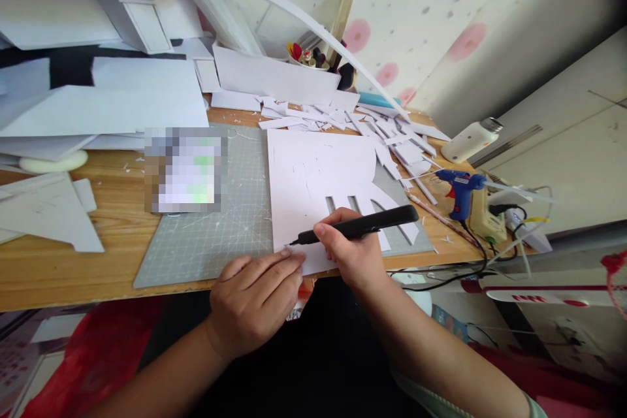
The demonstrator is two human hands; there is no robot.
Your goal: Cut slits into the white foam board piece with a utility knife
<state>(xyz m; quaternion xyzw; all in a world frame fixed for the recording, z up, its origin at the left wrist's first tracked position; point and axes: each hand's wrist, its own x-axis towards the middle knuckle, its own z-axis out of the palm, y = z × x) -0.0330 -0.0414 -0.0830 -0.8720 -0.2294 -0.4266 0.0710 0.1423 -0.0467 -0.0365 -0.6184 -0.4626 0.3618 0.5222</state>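
My right hand (350, 245) is closed around a black craft knife (362, 225). The knife slants down to the left, and its thin tip is at the lower left part of a white foam board sheet (318, 170). My left hand (259, 297) lies on the sheet's near left edge, fingers stretched out and close to the tip. Narrow slots and a curved cut show in the right part of the sheet, along with faint marks on its face. Beneath it is a grey cutting mat (206, 248) with a grid.
White offcuts (392, 137) are heaped behind and right of the sheet. A blue glue gun (459, 189), its cable and a white bottle (473, 138) stand at the right. A blurred-out device (189, 173) sits on the mat's left. White board pieces (102, 111) are stacked at far left.
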